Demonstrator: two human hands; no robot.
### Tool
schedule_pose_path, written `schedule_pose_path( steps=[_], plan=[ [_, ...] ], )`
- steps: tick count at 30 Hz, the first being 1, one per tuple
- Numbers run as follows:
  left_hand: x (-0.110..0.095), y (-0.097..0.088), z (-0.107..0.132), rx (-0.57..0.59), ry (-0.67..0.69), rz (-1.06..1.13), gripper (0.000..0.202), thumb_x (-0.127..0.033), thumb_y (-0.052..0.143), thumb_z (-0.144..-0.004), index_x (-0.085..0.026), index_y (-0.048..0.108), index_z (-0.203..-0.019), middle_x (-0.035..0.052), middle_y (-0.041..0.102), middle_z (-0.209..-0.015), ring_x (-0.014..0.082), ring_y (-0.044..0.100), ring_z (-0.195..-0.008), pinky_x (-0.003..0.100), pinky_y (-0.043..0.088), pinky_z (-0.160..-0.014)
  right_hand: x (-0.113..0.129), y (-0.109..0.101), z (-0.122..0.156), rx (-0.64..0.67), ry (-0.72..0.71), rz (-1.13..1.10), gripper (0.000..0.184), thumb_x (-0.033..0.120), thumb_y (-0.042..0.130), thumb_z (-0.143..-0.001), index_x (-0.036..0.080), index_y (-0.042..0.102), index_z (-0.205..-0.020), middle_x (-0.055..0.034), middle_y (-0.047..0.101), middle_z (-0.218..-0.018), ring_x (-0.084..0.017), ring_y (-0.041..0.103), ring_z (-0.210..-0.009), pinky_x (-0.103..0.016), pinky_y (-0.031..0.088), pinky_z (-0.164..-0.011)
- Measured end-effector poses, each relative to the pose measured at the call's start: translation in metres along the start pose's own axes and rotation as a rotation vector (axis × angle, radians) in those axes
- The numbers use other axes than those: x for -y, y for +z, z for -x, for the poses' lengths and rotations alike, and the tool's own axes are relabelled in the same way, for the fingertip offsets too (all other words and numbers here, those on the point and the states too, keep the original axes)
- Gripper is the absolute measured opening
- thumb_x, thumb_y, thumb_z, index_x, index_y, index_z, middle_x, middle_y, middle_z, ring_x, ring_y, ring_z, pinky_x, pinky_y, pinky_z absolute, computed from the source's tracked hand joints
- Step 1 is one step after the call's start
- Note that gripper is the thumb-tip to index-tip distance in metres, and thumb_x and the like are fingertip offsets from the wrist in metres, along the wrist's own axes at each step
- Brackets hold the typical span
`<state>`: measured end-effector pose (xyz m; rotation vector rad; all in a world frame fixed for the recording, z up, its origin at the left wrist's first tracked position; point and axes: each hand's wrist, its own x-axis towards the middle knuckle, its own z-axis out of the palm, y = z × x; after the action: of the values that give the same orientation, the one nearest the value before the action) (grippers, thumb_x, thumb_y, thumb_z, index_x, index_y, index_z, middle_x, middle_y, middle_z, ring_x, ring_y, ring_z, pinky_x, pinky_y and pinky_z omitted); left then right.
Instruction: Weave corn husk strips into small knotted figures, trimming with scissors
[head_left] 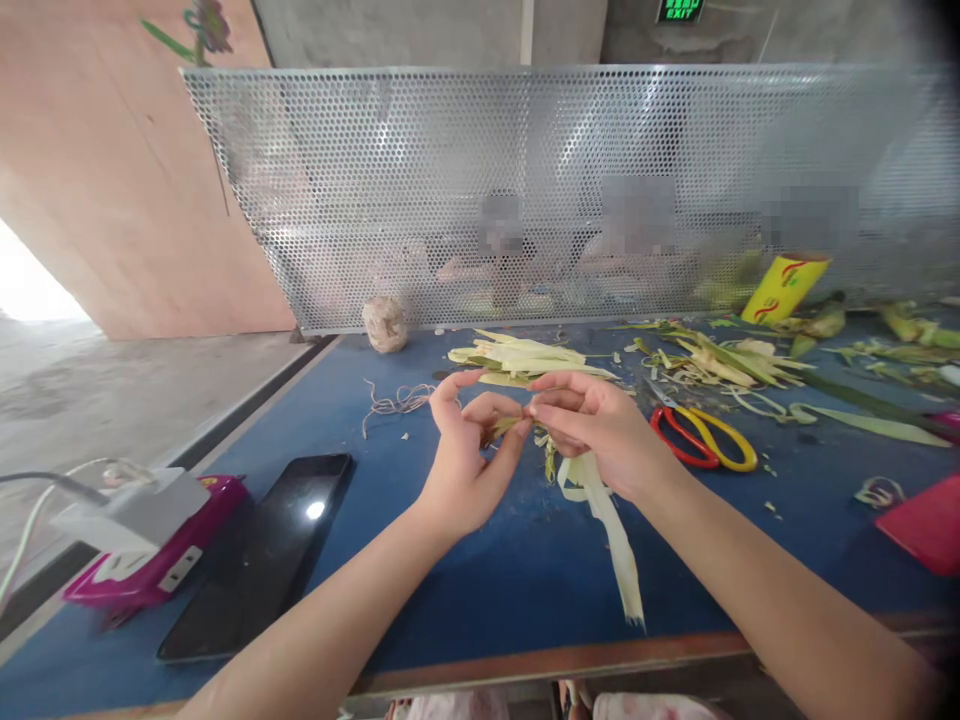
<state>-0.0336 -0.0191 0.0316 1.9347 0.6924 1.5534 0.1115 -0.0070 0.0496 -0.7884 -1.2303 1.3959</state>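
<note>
My left hand [469, 465] and my right hand [604, 425] meet over the middle of the blue table, fingertips pinched together. Between them is a small piece of corn husk [499, 430], mostly covered by the fingers. A long pale husk strip [616, 550] hangs below my right hand, its frayed end towards the table's front edge; where its upper end is attached I cannot make out. Just beyond the hands lies a pile of flat corn husks [525, 355]. Scissors [705, 438] with red and yellow handles rest right of my right hand.
A black phone [259, 560] and a magenta power strip [161, 565] with a white charger [127, 510] lie at left. Tangled string [397, 402] and a pale lump [385, 324] sit behind. More husks [731, 358], a yellow can [784, 288] and a perforated metal screen [420, 200] stand farther back.
</note>
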Motion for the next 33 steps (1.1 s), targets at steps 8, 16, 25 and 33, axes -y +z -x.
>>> schedule_pose_path(
  steps=[8,16,25,33],
  plan=[
    [-0.0032,0.0021,0.0010,-0.122,0.057,-0.028,0.053,-0.005,0.054,-0.076,-0.026,0.021,-0.111,-0.0029,0.055,-0.082,0.0094,0.059,-0.064,0.026,0.051,-0.057,-0.0008,-0.0015,0.0001,0.045,-0.061,-0.033,0.014,0.021,0.073,-0.066,0.018,0.060,-0.072,0.0024,0.059,-0.068,-0.001,0.033,-0.040,-0.019,0.023,-0.037],
    [-0.0063,-0.0005,-0.0014,-0.127,0.187,-0.109,0.058,-0.001,0.057,-0.074,-0.025,0.024,-0.115,-0.0045,0.058,-0.076,0.0099,0.062,-0.069,0.025,0.053,-0.063,-0.0016,-0.0021,0.0035,0.009,-0.149,0.159,0.010,0.027,0.071,-0.068,0.019,0.068,-0.074,0.0033,0.055,-0.054,-0.003,0.035,-0.040,-0.019,0.027,-0.038],
    [-0.0044,-0.0039,-0.0021,-0.137,0.242,-0.181,0.067,-0.001,0.059,-0.074,-0.024,0.023,-0.126,-0.0039,0.059,-0.075,0.0106,0.062,-0.071,0.026,0.054,-0.066,0.0015,0.0000,0.0074,-0.028,-0.230,0.363,0.012,0.028,0.066,-0.072,0.018,0.070,-0.077,0.0030,0.052,-0.050,-0.005,0.038,-0.041,-0.020,0.030,-0.037],
    [-0.0056,-0.0061,-0.0026,-0.186,0.164,-0.215,0.076,-0.008,0.066,-0.071,-0.027,0.023,-0.130,-0.0046,0.056,-0.075,0.0103,0.060,-0.064,0.024,0.054,-0.057,0.0059,-0.0017,0.0073,0.067,-0.267,0.468,0.011,0.025,0.060,-0.077,0.018,0.069,-0.079,0.0022,0.055,-0.056,-0.006,0.042,-0.045,-0.020,0.034,-0.041]
  ],
)
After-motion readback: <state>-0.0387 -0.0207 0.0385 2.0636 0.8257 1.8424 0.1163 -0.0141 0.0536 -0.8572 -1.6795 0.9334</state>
